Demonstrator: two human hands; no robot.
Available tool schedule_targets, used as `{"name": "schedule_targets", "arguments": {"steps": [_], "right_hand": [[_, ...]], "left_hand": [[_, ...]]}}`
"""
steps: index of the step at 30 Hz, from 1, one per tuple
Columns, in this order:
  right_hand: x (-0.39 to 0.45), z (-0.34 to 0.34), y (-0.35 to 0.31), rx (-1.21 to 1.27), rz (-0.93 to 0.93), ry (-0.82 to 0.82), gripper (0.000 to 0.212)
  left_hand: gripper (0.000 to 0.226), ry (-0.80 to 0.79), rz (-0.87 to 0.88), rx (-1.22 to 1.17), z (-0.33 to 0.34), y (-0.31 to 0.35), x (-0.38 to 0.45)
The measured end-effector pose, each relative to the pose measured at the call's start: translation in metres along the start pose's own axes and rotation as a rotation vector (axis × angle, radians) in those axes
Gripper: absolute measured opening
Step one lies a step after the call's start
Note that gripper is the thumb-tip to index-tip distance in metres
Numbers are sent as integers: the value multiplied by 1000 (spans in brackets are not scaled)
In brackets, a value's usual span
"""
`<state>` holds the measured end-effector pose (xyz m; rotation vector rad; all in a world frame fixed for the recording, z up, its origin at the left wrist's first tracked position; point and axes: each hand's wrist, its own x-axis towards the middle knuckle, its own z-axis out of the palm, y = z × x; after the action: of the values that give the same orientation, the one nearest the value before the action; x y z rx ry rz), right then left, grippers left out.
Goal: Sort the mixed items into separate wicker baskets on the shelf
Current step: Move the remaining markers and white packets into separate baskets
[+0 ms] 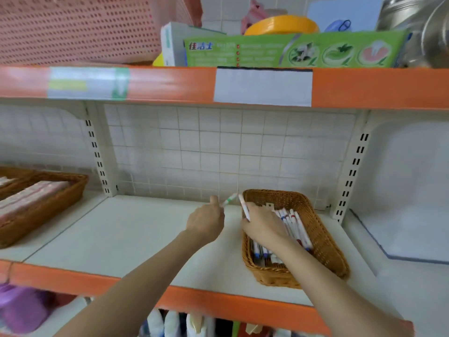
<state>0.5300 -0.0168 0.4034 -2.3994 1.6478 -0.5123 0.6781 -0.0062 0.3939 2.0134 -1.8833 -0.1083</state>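
1. Left hand (205, 221) pinches a green-tipped pen (228, 200) over the bare shelf (126, 229), just left of the basket (323, 242).
2. Right hand (263, 226) grips a white pen (244, 207) above the basket's pens (295, 226).
3. Pens look light, stiff and smooth, so likely slippery; best pinched mid-barrel.
4. The loose pile may roll, so lift one at a time.

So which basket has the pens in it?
The wicker basket on the right, under the right hand, holds the pens. The basket at the left edge holds flat pink-and-white packs instead.
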Motion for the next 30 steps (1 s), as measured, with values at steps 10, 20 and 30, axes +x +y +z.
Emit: {"name": "schedule_targets", "arguments": {"steps": [10,20,30], "right_hand": [[-3,56,-155,-66,-152,-152,35],[4,125,-304,50,-191,-129,37],[75,156,-395,135,-299,-80,30]], "left_hand": [[27,19,-106,135,-63,-167,-62],[18,40,-219,7,-122,-313,-112],[28,168,-284,42,-170,-403,-81]]}}
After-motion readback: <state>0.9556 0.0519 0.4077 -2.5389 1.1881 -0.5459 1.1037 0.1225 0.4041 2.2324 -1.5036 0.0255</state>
